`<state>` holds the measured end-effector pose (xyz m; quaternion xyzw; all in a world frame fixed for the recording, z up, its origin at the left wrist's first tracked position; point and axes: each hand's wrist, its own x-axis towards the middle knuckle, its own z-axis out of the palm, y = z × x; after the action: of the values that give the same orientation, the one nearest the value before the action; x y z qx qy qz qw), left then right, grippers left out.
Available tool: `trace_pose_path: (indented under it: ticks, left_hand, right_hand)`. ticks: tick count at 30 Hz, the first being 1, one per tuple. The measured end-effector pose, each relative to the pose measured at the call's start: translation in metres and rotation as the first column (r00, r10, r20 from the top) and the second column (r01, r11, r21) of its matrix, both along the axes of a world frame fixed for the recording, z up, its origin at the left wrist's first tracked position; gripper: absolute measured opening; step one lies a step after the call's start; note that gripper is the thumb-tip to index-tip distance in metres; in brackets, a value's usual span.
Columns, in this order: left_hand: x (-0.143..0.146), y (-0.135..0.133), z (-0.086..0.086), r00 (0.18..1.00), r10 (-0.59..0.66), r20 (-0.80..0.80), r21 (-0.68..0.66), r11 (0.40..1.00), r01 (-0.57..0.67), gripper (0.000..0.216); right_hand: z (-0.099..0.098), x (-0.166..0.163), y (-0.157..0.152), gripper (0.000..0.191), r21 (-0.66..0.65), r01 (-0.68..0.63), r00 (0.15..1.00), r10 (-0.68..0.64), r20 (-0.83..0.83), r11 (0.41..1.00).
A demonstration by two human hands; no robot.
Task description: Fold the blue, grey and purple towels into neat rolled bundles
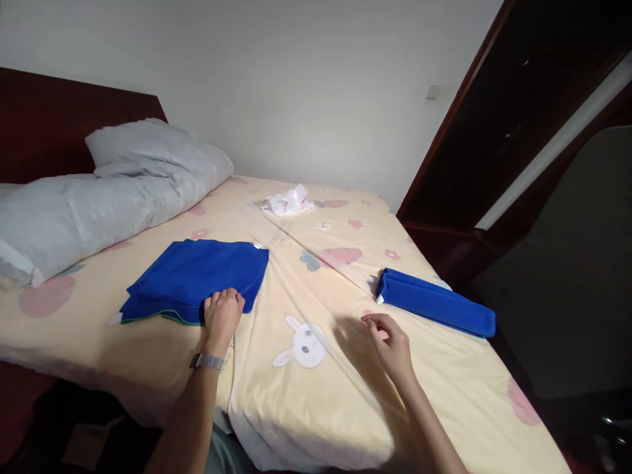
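A stack of flat blue cloths (195,280) lies on the bed's left half. My left hand (223,315), with a watch at the wrist, is closed on the near edge of that stack. My right hand (391,345) hovers above the yellow bedsheet (316,395), fingers loosely curled with nothing in them. A folded blue cloth (437,301), long and narrow, rests to the right, just beyond my right hand and near the bed's right edge.
A grey duvet and pillow (99,197) are bunched along the bed's left side by a dark headboard. A crumpled white plastic bag (289,201) sits at the far end. A dark wooden wardrobe (518,118) stands at right.
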<state>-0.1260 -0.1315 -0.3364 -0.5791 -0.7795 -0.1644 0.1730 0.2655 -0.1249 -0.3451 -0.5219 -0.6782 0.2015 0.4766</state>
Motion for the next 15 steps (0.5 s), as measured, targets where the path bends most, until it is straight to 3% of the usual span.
trace_pose_path:
  ticks: [2,4,6,7,9,11,13,15]
  left_hand:
    - [0.006,-0.001,0.009,0.997,0.036,0.072,0.101,0.994,-0.043,0.029]
    - [0.023,-0.005,0.019,0.984,-0.029,0.174,0.201,0.98,-0.007,0.025]
    - [0.055,-0.015,0.028,0.925,-0.22,0.311,0.252,0.957,0.143,0.02]
    - [0.075,-0.022,0.031,0.854,-0.347,0.387,0.251,0.931,0.265,0.017]
    - [0.118,-0.04,0.037,0.637,-0.576,0.511,0.212,0.803,0.556,0.013]
    - [0.154,-0.06,0.043,0.466,-0.695,0.548,0.169,0.637,0.752,0.016]
    - [0.173,-0.077,0.052,0.387,-0.742,0.548,0.144,0.539,0.83,0.018]
    - [0.174,-0.088,0.066,0.351,-0.744,0.569,0.154,0.515,0.843,0.017]
  right_hand:
    - [0.005,-0.002,-0.002,0.026,-0.036,-0.02,1.0,0.021,0.002,0.999]
    - [0.013,-0.006,-0.009,0.026,-0.079,-0.077,0.997,0.079,0.021,0.994]
    - [0.023,-0.012,-0.019,0.023,-0.08,-0.185,0.979,0.191,0.07,0.98]
    - [0.028,-0.015,-0.025,0.029,-0.061,-0.251,0.961,0.256,0.105,0.966]
    - [0.04,-0.021,-0.037,0.05,-0.033,-0.387,0.906,0.387,0.172,0.922]
    - [0.051,-0.026,-0.048,0.053,-0.068,-0.496,0.846,0.5,0.187,0.865]
    - [0.061,-0.029,-0.056,0.035,-0.153,-0.597,0.774,0.616,0.148,0.787]
    - [0.067,-0.028,-0.062,0.018,-0.24,-0.656,0.721,0.688,0.08,0.715]
